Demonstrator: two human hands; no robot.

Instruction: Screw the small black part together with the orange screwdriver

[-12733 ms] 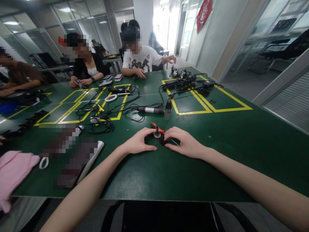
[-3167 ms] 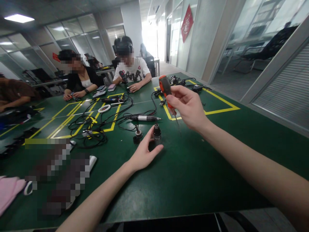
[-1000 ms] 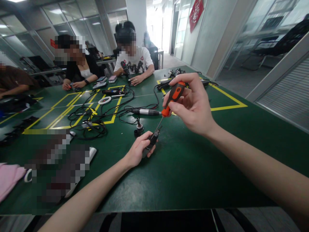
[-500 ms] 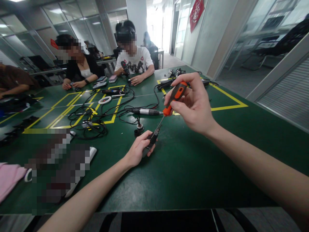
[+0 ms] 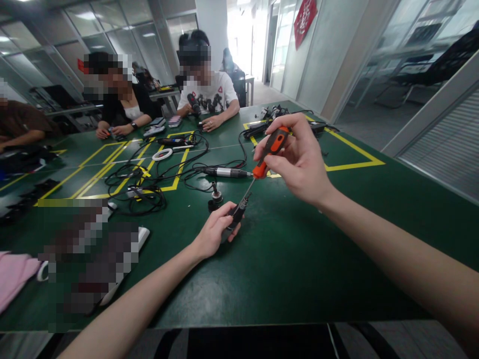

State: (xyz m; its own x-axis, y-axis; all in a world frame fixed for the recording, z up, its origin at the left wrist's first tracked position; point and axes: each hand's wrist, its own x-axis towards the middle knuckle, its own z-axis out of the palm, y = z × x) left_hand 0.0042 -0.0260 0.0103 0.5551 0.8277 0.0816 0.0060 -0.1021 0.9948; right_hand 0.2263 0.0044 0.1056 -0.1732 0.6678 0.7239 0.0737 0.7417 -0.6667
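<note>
My left hand (image 5: 214,230) is closed round a small black cylindrical part (image 5: 237,213), tilted on the green table (image 5: 292,259). My right hand (image 5: 299,162) grips an orange-and-black screwdriver (image 5: 270,151) above it. The thin shaft slants down-left and its tip meets the top end of the black part. A second small black part (image 5: 214,197) with a metal stem stands on the table just left of my left hand.
A silver-and-black pen-shaped tool (image 5: 224,172) with its cable lies beyond the parts. Tangled black cables (image 5: 138,187) and yellow tape lines (image 5: 352,159) cover the table's far half. Three people sit at the far side. A pink cloth (image 5: 15,279) lies at the left edge.
Over the last second my hands have hardly moved; the screwdriver stays on the black part. Earlier my right hand held the screwdriver upright and my left hand lay open beside the part.
</note>
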